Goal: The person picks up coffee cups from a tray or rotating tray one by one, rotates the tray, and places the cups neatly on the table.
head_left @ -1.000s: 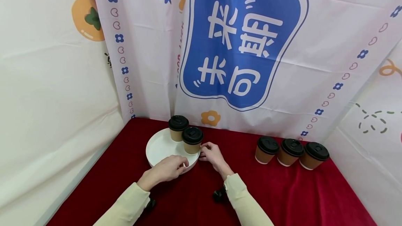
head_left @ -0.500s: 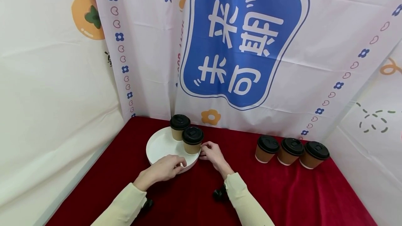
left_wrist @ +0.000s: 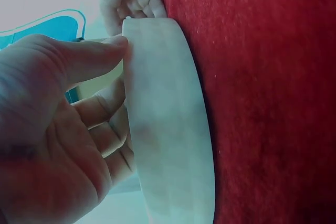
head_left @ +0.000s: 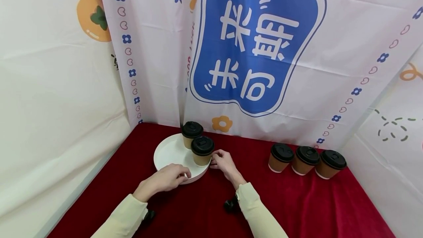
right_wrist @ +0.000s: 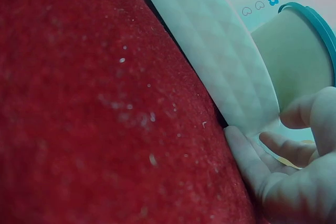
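Note:
A round white tray (head_left: 166, 154) lies on the dark red cloth, its outer wall faceted. Two brown paper coffee cups with black lids stand in it: a back cup (head_left: 187, 141) and a front cup (head_left: 201, 159), close together at its right side. At the front edge, my left hand (head_left: 166, 177) pinches the rim, thumb tip on the rim (left_wrist: 127, 51) and fingers curled inside. My right hand (head_left: 224, 163) holds the right edge beside the front cup. There its thumb is at the top of the rim, with a fingertip (right_wrist: 231, 132) low against the outer wall.
Three more lidded coffee cups stand in a row at the right: a left one (head_left: 279, 161), a middle one (head_left: 301, 164) and a right one (head_left: 327, 168). A printed white curtain (head_left: 158, 83) hangs along the back edge of the red cloth (head_left: 264, 194). White fabric walls flank both sides.
My left hand has slid left along the front rim. The back cup has shifted right and the front cup slightly nearer, as the tray turns clockwise. My right hand has stayed in place.

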Available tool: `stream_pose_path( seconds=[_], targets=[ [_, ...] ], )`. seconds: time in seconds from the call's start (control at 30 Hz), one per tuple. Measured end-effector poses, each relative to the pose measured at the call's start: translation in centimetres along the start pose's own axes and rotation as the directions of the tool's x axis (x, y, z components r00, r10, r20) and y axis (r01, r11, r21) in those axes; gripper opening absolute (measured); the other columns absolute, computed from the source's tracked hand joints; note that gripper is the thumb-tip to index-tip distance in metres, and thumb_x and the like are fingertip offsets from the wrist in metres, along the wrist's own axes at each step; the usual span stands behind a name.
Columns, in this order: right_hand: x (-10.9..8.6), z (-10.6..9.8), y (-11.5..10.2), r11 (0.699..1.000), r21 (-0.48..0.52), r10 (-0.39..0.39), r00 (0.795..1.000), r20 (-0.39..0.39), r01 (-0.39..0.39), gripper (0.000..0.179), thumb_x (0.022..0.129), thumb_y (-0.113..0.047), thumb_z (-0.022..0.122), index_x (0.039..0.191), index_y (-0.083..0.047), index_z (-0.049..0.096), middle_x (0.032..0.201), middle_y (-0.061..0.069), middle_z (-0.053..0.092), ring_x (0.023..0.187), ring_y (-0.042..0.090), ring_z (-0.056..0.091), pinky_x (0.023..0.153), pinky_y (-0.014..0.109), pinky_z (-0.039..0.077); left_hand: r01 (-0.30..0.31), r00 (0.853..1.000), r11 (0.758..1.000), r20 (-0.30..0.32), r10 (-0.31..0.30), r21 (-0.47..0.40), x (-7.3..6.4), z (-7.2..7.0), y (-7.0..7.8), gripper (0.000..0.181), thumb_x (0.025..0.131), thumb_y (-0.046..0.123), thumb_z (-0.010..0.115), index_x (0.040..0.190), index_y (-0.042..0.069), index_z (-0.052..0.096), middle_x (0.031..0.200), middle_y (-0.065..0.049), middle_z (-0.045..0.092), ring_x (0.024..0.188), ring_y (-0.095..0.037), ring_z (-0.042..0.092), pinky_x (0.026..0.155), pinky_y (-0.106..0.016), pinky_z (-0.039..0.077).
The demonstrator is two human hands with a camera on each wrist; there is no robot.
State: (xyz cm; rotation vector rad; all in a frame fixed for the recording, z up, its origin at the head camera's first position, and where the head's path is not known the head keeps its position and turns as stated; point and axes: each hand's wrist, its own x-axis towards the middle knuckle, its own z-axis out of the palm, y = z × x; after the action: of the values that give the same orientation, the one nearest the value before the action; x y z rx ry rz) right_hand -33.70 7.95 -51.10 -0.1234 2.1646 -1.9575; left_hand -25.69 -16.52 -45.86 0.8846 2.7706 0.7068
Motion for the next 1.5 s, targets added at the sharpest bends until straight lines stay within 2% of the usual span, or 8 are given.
stream_pose_path(
  seconds=[0.27, 0.4, 0.8, 0.93, 1.07, 1.17, 1.33, 1.5],
  targets=[
    [0.2, 0.1, 0.1, 1.000, 0.010, 0.002, 1.000, 0.003, -0.002, 0.028, 0.101, -0.013, 0.047, 0.120, 0.004, 0.059, 0.101, 0.016, 0.067, 0.079, 0.015, 0.068, 0.076, 0.037, 0.060, -0.026, 1.000, 0.999, 0.006, 0.025, 0.029, -0.7, -0.7, -0.6, 0.015, 0.097, 0.013, 0.059, 0.103, 0.020, 0.072, 0.102, 0.005, 0.069, 0.083, -0.005, 0.054, 0.079, -0.029, 0.050],
    [0.2, 0.0, 0.1, 1.000, 0.014, 0.005, 1.000, 0.003, -0.005, 0.027, 0.101, -0.013, 0.047, 0.118, 0.003, 0.059, 0.099, 0.015, 0.066, 0.078, 0.015, 0.068, 0.076, 0.036, 0.060, -0.004, 1.000, 1.000, 0.021, 0.004, 0.003, -1.0, -1.1, -0.9, 0.016, 0.097, 0.013, 0.060, 0.103, 0.021, 0.072, 0.102, 0.005, 0.069, 0.082, -0.007, 0.053, 0.076, -0.028, 0.048],
    [0.1, 0.0, 0.0, 1.000, 0.022, 0.012, 1.000, 0.002, -0.012, 0.027, 0.102, -0.014, 0.048, 0.119, 0.003, 0.060, 0.099, 0.013, 0.067, 0.078, 0.014, 0.068, 0.075, 0.036, 0.061, -0.021, 0.999, 1.000, 0.031, 0.021, -0.016, -1.7, -2.0, -1.8, 0.016, 0.096, 0.011, 0.061, 0.098, 0.021, 0.074, 0.097, 0.008, 0.069, 0.077, -0.005, 0.053, 0.070, -0.023, 0.047],
    [0.1, -0.1, 0.0, 1.000, 0.016, 0.006, 1.000, 0.001, -0.006, 0.027, 0.102, -0.014, 0.047, 0.119, 0.003, 0.059, 0.101, 0.014, 0.067, 0.079, 0.014, 0.068, 0.076, 0.036, 0.061, -0.031, 0.999, 0.999, 0.038, 0.032, -0.019, -1.6, -2.4, -1.8, 0.016, 0.095, 0.010, 0.061, 0.098, 0.019, 0.075, 0.096, 0.006, 0.070, 0.075, -0.004, 0.053, 0.068, -0.022, 0.046],
    [0.2, -0.2, 0.0, 1.000, 0.010, 0.004, 1.000, -0.009, -0.004, 0.027, 0.102, -0.014, 0.047, 0.119, 0.003, 0.060, 0.100, 0.014, 0.067, 0.079, 0.014, 0.068, 0.076, 0.037, 0.061, -0.002, 0.998, 1.000, 0.056, 0.003, -0.018, -1.1, -2.7, -1.3, 0.018, 0.096, 0.008, 0.058, 0.097, 0.017, 0.074, 0.090, 0.004, 0.069, 0.069, -0.005, 0.052, 0.065, -0.022, 0.046],
    [0.2, -0.2, 0.1, 1.000, 0.005, 0.002, 1.000, -0.011, -0.002, 0.027, 0.102, -0.015, 0.047, 0.118, 0.002, 0.060, 0.099, 0.013, 0.067, 0.079, 0.014, 0.068, 0.076, 0.037, 0.060, 0.016, 0.999, 1.000, 0.038, -0.016, -0.007, -0.6, -3.0, -0.8, 0.018, 0.097, 0.010, 0.056, 0.098, 0.016, 0.073, 0.085, 0.004, 0.067, 0.068, -0.006, 0.051, 0.064, -0.023, 0.045],
    [0.1, 0.0, 0.0, 1.000, -0.005, 0.002, 1.000, -0.001, -0.002, 0.027, 0.102, -0.015, 0.047, 0.119, 0.002, 0.060, 0.101, 0.014, 0.067, 0.079, 0.015, 0.068, 0.077, 0.037, 0.060, -0.016, 0.999, 1.000, -0.030, 0.016, 0.011, -0.2, -3.4, -0.4, 0.017, 0.099, 0.018, 0.056, 0.097, 0.015, 0.073, 0.078, 0.005, 0.065, 0.066, -0.004, 0.049, 0.065, -0.022, 0.043],
    [0.0, 0.0, 0.0, 1.000, -0.005, 0.004, 1.000, -0.005, -0.004, 0.027, 0.102, -0.015, 0.047, 0.119, 0.002, 0.060, 0.101, 0.014, 0.067, 0.079, 0.014, 0.068, 0.076, 0.036, 0.061, 0.009, 0.994, 1.000, -0.112, -0.007, 0.024, -0.1, -3.7, -0.7, 0.017, 0.099, 0.020, 0.057, 0.096, 0.015, 0.073, 0.082, 0.006, 0.067, 0.069, -0.003, 0.050, 0.068, -0.022, 0.045]
  ],
)
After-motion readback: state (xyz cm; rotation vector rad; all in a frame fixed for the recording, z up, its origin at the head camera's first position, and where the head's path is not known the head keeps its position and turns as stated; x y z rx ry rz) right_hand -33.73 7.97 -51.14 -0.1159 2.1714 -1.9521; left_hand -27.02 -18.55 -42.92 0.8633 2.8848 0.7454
